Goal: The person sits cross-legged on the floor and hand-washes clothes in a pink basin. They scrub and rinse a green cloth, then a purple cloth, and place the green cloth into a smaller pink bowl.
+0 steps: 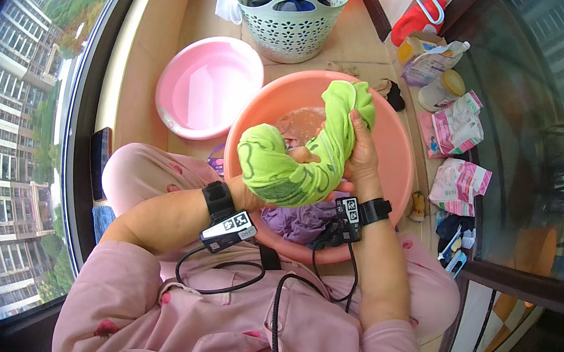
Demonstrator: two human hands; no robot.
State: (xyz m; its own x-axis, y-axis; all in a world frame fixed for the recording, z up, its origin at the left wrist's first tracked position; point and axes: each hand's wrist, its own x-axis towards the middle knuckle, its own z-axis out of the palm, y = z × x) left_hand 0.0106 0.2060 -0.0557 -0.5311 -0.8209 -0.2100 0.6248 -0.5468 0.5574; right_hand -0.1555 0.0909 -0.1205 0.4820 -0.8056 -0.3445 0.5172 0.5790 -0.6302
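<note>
A lime-green cloth with darker line patterns is bunched into a thick, bent roll above the orange basin. My left hand is closed around its lower left part; the cloth covers most of that hand, leaving the thumb in sight. My right hand grips the upright right part, fingers wrapped round it below the top end. Under the cloth, the basin holds cloudy, sudsy water on the far side. Purple fabric and dark fabric lie wet at its near side.
A pink basin stands at the left. Behind it, a pale green laundry basket holds dark clothes. Along the right lie detergent bags, a lidded jar and a red bottle. Cables hang from both wrist devices; a window borders the left.
</note>
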